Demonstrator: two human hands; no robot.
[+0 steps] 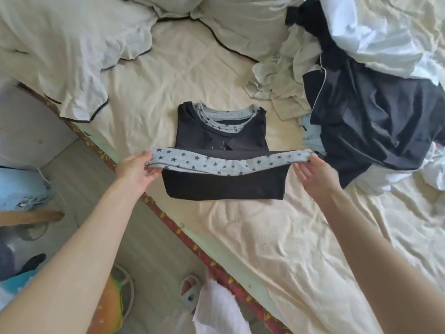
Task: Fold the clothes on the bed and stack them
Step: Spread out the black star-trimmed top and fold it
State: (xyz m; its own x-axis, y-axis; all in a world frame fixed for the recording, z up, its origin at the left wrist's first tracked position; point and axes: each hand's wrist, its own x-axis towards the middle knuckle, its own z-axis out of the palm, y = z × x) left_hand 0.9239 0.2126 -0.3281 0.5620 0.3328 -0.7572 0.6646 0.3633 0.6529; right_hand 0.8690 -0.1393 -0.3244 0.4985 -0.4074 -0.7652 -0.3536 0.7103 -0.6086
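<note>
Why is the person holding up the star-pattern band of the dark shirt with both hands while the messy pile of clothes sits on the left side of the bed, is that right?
Not quite. The head view shows the messy pile of clothes on the right side of the bed, not the left. The rest holds: the left hand and the right hand each pinch an end of the star-pattern band of the dark shirt.

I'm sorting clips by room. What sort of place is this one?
Most likely a home bedroom: a bed with a rumpled cream sheet, white black-piped pillows at its head, and a heap of unfolded dark and white clothes beside a folded dark star-trimmed top.
</note>
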